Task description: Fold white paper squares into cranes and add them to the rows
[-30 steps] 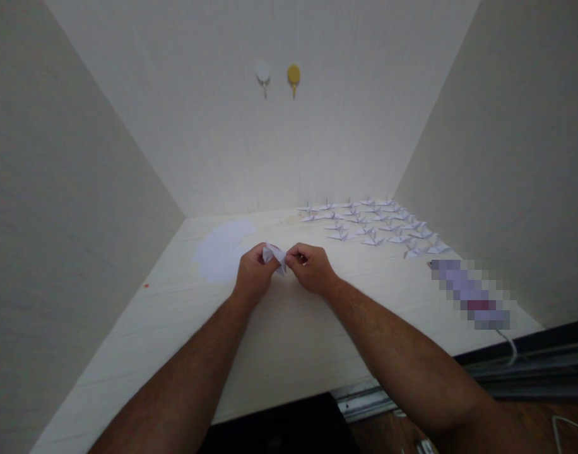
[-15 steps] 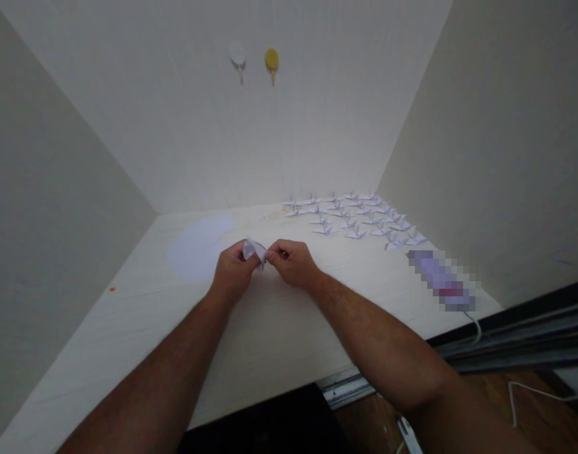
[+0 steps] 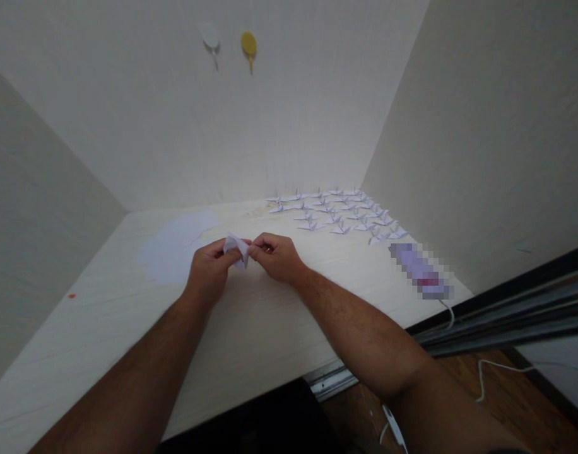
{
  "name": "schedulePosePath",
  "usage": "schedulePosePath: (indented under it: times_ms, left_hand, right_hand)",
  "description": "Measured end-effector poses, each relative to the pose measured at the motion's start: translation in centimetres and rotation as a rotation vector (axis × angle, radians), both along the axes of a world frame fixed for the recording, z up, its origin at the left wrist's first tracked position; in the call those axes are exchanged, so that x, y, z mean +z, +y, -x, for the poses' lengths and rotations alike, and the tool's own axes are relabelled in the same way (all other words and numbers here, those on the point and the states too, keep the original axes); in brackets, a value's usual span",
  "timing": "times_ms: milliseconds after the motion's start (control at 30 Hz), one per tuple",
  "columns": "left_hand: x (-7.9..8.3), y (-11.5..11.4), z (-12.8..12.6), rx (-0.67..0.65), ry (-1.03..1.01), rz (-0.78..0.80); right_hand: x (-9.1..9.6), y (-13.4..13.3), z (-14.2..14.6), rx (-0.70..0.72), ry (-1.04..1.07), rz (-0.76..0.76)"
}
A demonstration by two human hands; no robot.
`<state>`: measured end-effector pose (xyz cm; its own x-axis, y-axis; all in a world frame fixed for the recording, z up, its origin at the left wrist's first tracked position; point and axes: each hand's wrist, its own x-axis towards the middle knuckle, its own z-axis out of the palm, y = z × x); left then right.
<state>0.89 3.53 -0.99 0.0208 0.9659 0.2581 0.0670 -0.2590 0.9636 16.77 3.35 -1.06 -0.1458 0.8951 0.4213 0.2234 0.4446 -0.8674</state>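
Note:
A small piece of folded white paper (image 3: 236,247) is held up between both hands above the table. My left hand (image 3: 211,268) is closed on its left side, with the thumb laid across the front. My right hand (image 3: 276,255) pinches the paper's right edge between thumb and fingertips. Part of the paper is hidden behind the fingers. Beyond my right hand, several folded white paper cranes (image 3: 336,213) stand in rows at the back right. Left of my hands lie flat white paper sheets (image 3: 168,252).
The pale table (image 3: 251,353) meets walls at the back and both sides. A blurred-out purple object (image 3: 419,271) with a cable (image 3: 450,315) lies near the right edge. Yellow (image 3: 248,44) and white (image 3: 211,36) hooks are on the back wall. A small red spot (image 3: 72,296) marks the left.
The camera view has shifted, so the scene sits farther left. Both hands keep hold of the folded paper, which is turned slightly and shows more of its pointed front.

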Motion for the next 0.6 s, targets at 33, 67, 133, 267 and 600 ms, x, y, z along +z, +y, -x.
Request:
schedulePosePath:
  times_ms: [33,67,133,267,600]
  left_hand:
    - [0.02,-0.01,-0.02,0.014,0.022,-0.007]
    - [0.09,-0.05,-0.08,0.032,0.042,-0.012]
    - [0.27,-0.17,-0.26,0.072,0.048,-0.027]
    - [0.57,-0.32,-0.62,0.114,-0.01,-0.037]
    - [-0.08,-0.03,-0.51,0.089,-0.15,0.026]
  right_hand:
    - [0.03,-0.02,0.0,0.002,-0.007,0.005]
    - [0.06,-0.03,0.0,0.001,-0.013,0.011]
    - [0.07,-0.01,-0.01,0.0,-0.024,0.02]
    - [-0.07,0.15,-0.02,-0.004,-0.025,0.0]
    - [-0.04,0.13,-0.13,-0.048,0.004,-0.038]
